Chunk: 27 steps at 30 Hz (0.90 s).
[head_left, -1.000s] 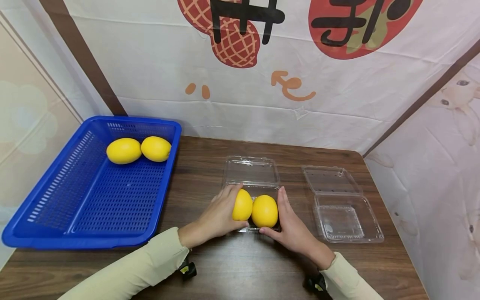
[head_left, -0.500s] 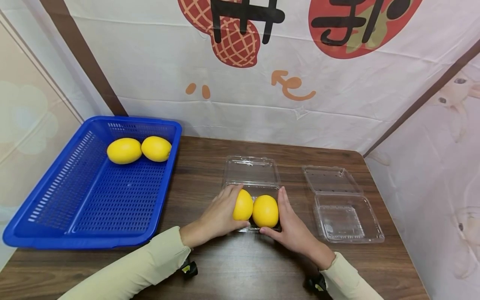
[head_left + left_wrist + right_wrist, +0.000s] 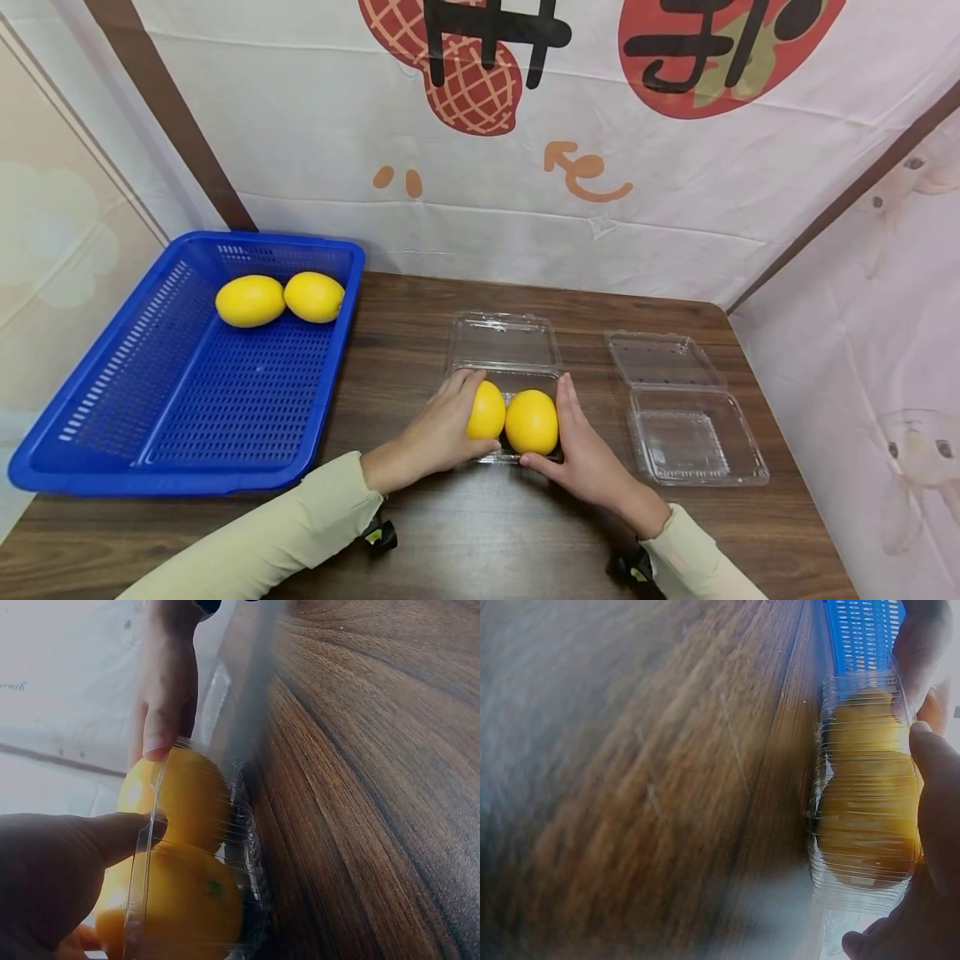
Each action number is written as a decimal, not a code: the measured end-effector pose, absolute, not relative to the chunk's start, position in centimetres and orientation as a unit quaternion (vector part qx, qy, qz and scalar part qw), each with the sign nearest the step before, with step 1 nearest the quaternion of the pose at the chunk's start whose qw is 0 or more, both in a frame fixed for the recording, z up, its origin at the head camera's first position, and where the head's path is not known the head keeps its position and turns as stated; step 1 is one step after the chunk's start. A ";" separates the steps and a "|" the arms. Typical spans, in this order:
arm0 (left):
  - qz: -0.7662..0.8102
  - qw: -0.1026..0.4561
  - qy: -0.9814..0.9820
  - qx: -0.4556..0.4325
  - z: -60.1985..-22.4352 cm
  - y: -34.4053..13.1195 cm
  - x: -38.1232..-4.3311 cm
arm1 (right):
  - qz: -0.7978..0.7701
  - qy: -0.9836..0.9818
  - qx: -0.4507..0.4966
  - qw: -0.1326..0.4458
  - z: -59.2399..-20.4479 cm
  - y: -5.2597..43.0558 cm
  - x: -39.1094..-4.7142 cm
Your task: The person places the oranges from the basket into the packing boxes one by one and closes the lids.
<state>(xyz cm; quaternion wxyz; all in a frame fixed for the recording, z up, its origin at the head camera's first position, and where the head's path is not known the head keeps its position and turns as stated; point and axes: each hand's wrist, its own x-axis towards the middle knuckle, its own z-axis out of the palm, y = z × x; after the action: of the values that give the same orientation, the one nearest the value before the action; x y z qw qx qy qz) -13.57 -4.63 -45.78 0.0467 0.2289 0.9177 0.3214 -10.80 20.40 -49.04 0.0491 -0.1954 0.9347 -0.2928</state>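
Note:
Two yellow lemons (image 3: 532,422) sit side by side in the base of a clear plastic clamshell container (image 3: 504,343), its lid folded back. My left hand (image 3: 438,423) grips the container's left side, thumb at the front rim and fingers over the left lemon (image 3: 487,412), partly hiding it. On the opposite side my right hand (image 3: 585,454) holds the container, thumb on the front rim and fingers reaching along the right wall. Through the ribbed front wall (image 3: 866,802), both lemons show in the right wrist view. The left thumb (image 3: 124,834) presses the rim in the left wrist view.
A blue plastic basket (image 3: 247,400) stands at the left with two more lemons (image 3: 250,301) at its back. A second clear clamshell container (image 3: 693,433) lies opened on the right of the wooden table (image 3: 480,533). A printed cloth (image 3: 322,108) hangs behind.

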 end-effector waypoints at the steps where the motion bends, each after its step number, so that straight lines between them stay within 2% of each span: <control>1: 0.322 0.047 0.917 0.229 -45.8 -4.6 -13.6 | -0.293 0.935 -0.196 0.049 -49.0 20.4 -10.8; 10: 0.323 0.057 0.918 0.224 -45.4 -4.7 -13.7 | -0.291 0.935 -0.196 0.048 -49.0 20.5 -10.8; 27: 0.378 0.028 0.898 0.225 -45.1 -5.2 -14.4 | -0.291 0.935 -0.196 0.051 -49.1 20.4 -10.8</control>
<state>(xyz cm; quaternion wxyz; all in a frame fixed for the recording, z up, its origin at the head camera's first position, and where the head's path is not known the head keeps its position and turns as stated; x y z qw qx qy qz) -14.42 -5.23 -45.07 0.0279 0.2253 0.8977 0.3776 -10.78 20.41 -49.08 0.0508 -0.1963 0.9350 -0.2911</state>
